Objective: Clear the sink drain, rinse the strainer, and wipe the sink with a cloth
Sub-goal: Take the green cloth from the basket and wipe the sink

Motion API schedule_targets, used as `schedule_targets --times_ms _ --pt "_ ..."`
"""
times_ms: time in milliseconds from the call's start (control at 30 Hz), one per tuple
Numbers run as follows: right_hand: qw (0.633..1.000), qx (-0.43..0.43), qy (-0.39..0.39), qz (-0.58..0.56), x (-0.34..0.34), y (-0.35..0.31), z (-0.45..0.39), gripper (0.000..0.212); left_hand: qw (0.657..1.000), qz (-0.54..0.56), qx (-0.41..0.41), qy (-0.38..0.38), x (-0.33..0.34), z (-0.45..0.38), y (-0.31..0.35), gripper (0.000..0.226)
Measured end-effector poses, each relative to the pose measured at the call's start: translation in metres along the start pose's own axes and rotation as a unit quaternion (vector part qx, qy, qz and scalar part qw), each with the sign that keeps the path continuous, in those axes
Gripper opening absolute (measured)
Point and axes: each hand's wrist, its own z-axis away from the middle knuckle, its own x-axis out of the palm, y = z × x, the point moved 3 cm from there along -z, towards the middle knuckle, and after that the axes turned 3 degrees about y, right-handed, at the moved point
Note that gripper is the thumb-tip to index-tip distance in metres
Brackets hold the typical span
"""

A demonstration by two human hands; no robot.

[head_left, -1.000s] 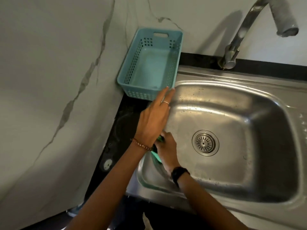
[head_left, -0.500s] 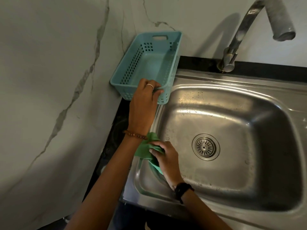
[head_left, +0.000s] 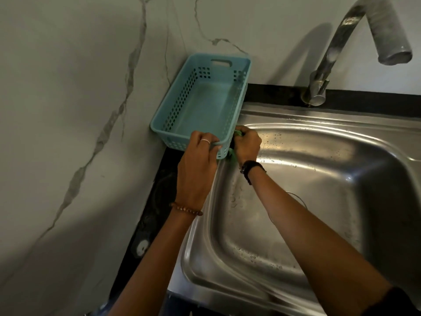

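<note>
Head view hides much: the drain strainer (head_left: 296, 198) shows only as a thin arc behind the right forearm, and the green cloth (head_left: 232, 156) peeks out in scraps — most of it bunched inside the right hand (head_left: 247, 145), whose fingers are curled tight around it at the sink's (head_left: 319, 137) far-left corner. Which way the cloth runs cannot be told. Just left of that corner, the left hand (head_left: 198, 165) pinches the near rim of the blue basket (head_left: 205, 106), whose long axis runs toward the wall.
</note>
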Motion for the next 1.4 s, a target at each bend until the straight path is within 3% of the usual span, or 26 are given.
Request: schedule_targets --times_ms 167,333,467,667,867,1033,1133,1233,1400 --pt "0.999 -0.037 0.029 0.024 -0.005 0.004 -0.012 0.033 1.0 0.001 0.0 0.0 0.005 0.008 0.002 0.012" --pt "0.99 -0.09 0.038 0.104 -0.022 0.006 -0.021 0.032 0.999 -0.027 0.001 0.04 0.005 0.025 0.009 0.041" --pt "0.979 -0.116 0.067 0.154 -0.048 0.007 -0.028 0.034 0.988 -0.145 0.05 0.006 0.011 0.037 0.003 0.051" --pt "0.967 -0.109 0.111 0.201 -0.093 0.019 -0.04 0.029 0.967 -0.243 0.079 0.012 0.013 0.024 -0.008 0.045" --pt "0.956 -0.078 0.17 0.225 -0.15 0.04 -0.052 0.027 0.981 -0.193 0.027 -0.017 0.007 0.002 -0.017 0.035" --pt "0.953 -0.014 0.237 0.191 -0.168 0.045 -0.055 0.028 0.985 -0.168 0.022 0.03 0.005 0.01 -0.01 0.051" --pt "0.958 -0.027 0.206 0.198 -0.148 0.039 -0.052 0.031 0.982 -0.162 0.076 0.06 0.016 0.028 0.012 0.056" --pt "0.966 -0.081 0.125 0.21 -0.117 0.03 -0.047 0.033 0.972 -0.164 0.166 -0.009 0.039 0.047 0.03 0.061" --pt "0.942 -0.182 0.015 0.282 -0.099 0.024 -0.049 0.036 0.947 -0.229 0.204 -0.092 0.064 0.053 0.032 0.08"
